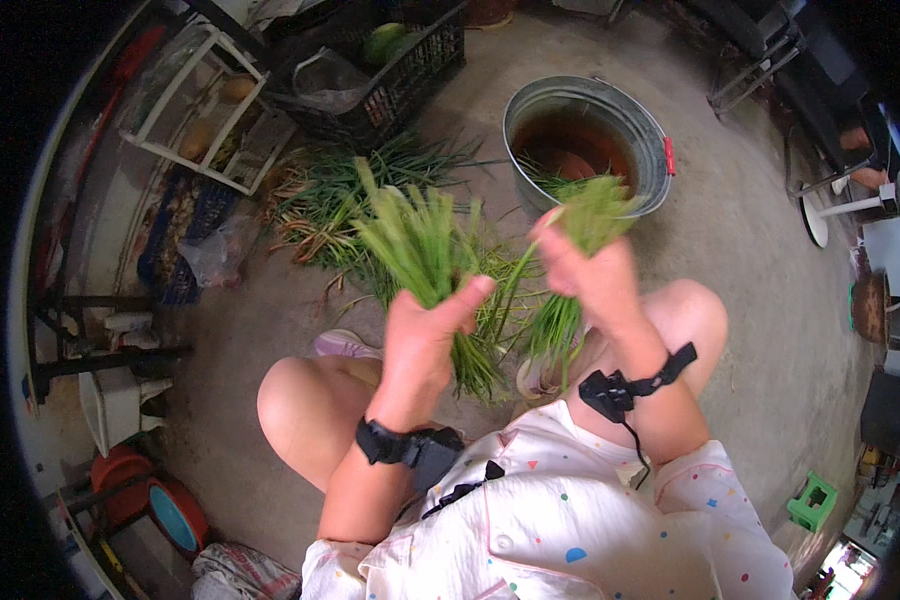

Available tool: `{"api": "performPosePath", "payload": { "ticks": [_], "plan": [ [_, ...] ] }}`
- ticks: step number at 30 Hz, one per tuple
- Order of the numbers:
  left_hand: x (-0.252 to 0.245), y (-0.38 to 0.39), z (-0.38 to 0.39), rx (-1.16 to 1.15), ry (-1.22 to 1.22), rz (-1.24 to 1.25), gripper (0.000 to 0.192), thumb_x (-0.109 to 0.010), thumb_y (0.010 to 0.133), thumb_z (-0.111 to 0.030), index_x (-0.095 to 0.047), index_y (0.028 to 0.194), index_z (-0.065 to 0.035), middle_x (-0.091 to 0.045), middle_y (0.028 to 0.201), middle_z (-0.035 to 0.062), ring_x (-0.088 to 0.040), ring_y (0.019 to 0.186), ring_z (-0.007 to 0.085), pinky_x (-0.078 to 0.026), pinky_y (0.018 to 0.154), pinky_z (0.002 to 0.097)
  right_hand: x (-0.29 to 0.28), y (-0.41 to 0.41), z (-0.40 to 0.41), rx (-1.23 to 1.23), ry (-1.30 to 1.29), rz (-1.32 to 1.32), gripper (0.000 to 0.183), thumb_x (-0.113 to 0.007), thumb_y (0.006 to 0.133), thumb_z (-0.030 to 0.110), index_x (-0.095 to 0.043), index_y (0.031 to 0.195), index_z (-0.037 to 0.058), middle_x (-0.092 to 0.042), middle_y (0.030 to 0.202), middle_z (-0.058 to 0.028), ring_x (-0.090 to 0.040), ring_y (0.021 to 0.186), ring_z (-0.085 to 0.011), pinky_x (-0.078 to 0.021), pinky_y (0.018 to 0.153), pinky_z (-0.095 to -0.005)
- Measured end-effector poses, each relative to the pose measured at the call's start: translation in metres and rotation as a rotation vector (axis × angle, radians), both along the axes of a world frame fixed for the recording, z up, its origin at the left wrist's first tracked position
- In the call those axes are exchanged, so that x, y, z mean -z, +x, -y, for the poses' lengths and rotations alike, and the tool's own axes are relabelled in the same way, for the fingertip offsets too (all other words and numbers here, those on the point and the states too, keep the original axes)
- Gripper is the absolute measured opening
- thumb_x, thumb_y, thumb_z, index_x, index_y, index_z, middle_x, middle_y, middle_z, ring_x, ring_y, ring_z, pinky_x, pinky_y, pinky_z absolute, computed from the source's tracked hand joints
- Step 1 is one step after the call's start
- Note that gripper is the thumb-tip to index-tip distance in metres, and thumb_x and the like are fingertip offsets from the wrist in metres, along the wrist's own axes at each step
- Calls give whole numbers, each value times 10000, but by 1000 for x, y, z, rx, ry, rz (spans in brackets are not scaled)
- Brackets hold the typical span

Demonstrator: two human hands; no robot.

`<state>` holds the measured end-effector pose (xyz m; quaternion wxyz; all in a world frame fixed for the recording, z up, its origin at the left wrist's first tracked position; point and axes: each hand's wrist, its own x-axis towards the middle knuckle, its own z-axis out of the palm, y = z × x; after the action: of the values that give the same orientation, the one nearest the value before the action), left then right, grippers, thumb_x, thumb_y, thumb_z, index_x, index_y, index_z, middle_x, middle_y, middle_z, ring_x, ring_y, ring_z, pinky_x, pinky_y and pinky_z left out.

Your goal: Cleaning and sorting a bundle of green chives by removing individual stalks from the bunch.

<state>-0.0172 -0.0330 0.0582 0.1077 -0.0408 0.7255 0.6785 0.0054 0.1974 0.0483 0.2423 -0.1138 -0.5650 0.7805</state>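
My left hand (pixel 427 330) grips a thick bunch of green stalks (pixel 412 240), pale ends fanned upward and darker tops hanging below the fist. In my right hand (pixel 589 270) is a smaller green bunch (pixel 596 214), blurred by motion, its leaves drooping under the palm. That hand is just in front of a galvanized metal bucket (pixel 521 180) with a red handle grip, which has brownish contents and some green leaves inside. Between my feet and the bucket lie loose green trimmings (pixel 514 289). A heap of long-leaved green plants with brownish root ends (pixel 322 202) rests on the floor beyond my left hand.
Behind the heap stands a black plastic crate (pixel 412 82) containing a green melon-like item. A white rack (pixel 210 112) and a clear plastic bag (pixel 217 251) are at left. A green stool (pixel 811 501) and a white-based stand (pixel 814 217) are at right.
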Motion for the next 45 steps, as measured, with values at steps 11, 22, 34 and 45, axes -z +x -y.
{"api": "performPosePath", "payload": {
  "ticks": [11, 22, 34, 45],
  "plan": [
    [-2, -14, -7, 210, 365, 296, 313, -602, 905, -311, -653, 885, -2, -556, 680, -12, -422, 559, 74, -330, 516, 213, 0, -19, 5, -487, 402, 249, 154, -583, 922, 174, -580, 968, 27, -636, 812, -36, -532, 608, -44, -427, 541, -196],
    [40, -18, -18, 342, 688, 549, 277, -543, 950, -243, -592, 1027, 19, -647, 948, 126, -437, 581, 98, -376, 531, 230, 21, -27, 6, -556, 56, 406, 234, -645, 876, 210, -620, 1002, 14, -558, 755, 11, -423, 555, -23, -313, 441, -165],
    [44, -17, -21, 221, 519, 556, 185, -593, 900, -200, -615, 854, -22, -640, 1036, 94, -580, 838, 168, -497, 660, 280, 21, -22, 5, -569, 354, 494, 222, -699, 838, 230, -596, 923, 52, -562, 765, 23, -499, 577, -47, -400, 479, -189],
    [35, -15, -13, 195, 491, 510, 184, -612, 894, -192, -626, 920, -11, -640, 1006, 94, -578, 810, 155, -504, 668, 291, 18, -29, -30, -321, 665, 390, 285, -711, 816, 229, -650, 1007, 26, -669, 835, -42, -606, 721, -110, -489, 680, -266]
  ]
}}
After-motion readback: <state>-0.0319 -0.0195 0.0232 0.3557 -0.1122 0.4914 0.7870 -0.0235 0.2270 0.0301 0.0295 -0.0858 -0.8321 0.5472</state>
